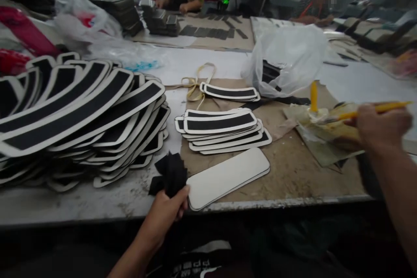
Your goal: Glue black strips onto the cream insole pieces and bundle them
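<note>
My left hand is closed at the table's front edge, gripping a bunch of black fabric pieces. Its thumb lies by the left end of some stacked white rounded panels. Over at the right, my right hand is wrapped round a brush with a yellow handle. The brush tip is down at a messy, pale, glue-smeared holder, its inside not clear. Another yellow handle stands upright there. Behind the panels lies a small pile of black strips with white borders.
A large heap of curved black-and-white pieces covers the left side. A clear plastic bag with dark pieces stands behind the brush. Yellow ribbon lies mid-table. Across the table, two people work, one near dark stacks.
</note>
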Demonstrator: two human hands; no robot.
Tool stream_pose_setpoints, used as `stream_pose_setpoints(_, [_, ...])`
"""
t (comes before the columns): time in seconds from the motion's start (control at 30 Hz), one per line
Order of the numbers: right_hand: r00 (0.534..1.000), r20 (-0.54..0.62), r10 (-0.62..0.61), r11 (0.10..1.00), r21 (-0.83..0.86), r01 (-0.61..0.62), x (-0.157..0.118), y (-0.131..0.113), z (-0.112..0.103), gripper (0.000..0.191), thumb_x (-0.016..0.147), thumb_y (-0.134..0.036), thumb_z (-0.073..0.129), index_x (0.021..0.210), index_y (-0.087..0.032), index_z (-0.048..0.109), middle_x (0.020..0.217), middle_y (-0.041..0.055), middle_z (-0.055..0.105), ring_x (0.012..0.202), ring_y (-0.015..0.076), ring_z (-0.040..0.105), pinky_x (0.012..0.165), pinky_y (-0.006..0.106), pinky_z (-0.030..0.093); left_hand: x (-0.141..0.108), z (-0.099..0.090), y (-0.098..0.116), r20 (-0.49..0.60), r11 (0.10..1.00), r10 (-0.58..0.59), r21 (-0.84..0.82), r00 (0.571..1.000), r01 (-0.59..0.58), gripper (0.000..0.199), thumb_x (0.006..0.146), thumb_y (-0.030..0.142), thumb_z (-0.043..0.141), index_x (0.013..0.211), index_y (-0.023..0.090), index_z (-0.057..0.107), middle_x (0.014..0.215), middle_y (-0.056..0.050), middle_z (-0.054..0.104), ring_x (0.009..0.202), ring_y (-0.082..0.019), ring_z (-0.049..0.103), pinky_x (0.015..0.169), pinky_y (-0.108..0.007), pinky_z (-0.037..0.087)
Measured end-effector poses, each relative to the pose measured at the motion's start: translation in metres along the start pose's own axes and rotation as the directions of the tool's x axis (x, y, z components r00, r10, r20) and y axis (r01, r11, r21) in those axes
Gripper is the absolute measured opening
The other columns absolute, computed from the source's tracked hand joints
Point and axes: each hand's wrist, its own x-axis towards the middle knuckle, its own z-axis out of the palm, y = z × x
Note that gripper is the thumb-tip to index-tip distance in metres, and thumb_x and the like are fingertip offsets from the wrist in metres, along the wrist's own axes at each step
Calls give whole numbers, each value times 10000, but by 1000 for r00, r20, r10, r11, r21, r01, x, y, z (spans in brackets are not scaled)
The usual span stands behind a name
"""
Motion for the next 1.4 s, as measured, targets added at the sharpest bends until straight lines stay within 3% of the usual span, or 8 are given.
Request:
stream_pose_setpoints(0.07, [984,-86,153,966,225,-131,-27,-9,-11,361,836,-402,551,1001,-91,635,962,269,637,785,327,660,500,425,452,2,-2,0,33,1000,5,-28,999,-4,462,703,527,613,462,144,516,434,1,453,410,-84,394,428,-200,283])
stream_pose_setpoints(0.13, [966,79,246,849,463,-254,-68,-27,-25,270,770,-432,654,888,-189,650,973,186,645,787,288,648,567,448,491,2,-4,0,61,999,14,-47,998,-11,443,699,515,600,472,143,523,446,-6,464,409,-83,399,422,-195,286])
stream_pose_setpoints(0.3, [746,666,13,587,598,-545,-194,-90,-38,218,738,-392,728,791,-207,626,783,22,576,652,154,607,608,312,574,4,-7,-4,147,997,53,-65,988,-44,409,723,469,567,486,136,544,440,-8,473,399,-82,406,410,-190,303])
stream_pose_setpoints(0.47, [600,785,-155,516,583,-628,-263,-129,-23,248,805,-403,672,841,-166,611,869,17,557,742,149,619,638,274,584,6,-9,-6,162,998,63,-38,985,-58,405,766,413,531,469,137,542,395,-5,460,377,-82,404,401,-190,308])
stream_pose_setpoints(0.63, [645,746,-164,608,592,-529,-266,-125,-17,242,812,-399,667,846,-167,608,891,16,552,750,148,628,636,265,584,4,-11,-8,154,997,73,-29,985,-69,406,789,365,508,457,137,548,389,-15,476,364,-82,406,404,-192,317])
stream_pose_setpoints(0.97, [832,444,-332,883,456,109,-220,-90,-28,221,864,-393,582,860,-172,582,837,33,576,692,168,627,631,298,526,4,-9,-11,107,997,64,22,992,-67,426,712,481,527,442,151,540,375,-17,473,353,-97,407,400,-211,313])
stream_pose_setpoints(1.17, [802,286,-524,834,367,413,-197,-74,-28,131,894,-303,547,883,-175,573,842,49,584,776,187,606,726,330,505,4,-10,-11,104,998,59,32,993,-62,473,648,576,533,432,156,532,379,-21,476,361,-106,412,414,-222,313])
stream_pose_setpoints(1.4, [659,207,-723,683,350,641,-194,-80,-32,40,899,-179,529,914,-193,563,846,64,592,820,191,582,762,340,501,9,-8,-19,99,997,53,52,994,-59,521,640,631,530,433,152,545,382,-23,474,364,-105,404,416,-229,309])
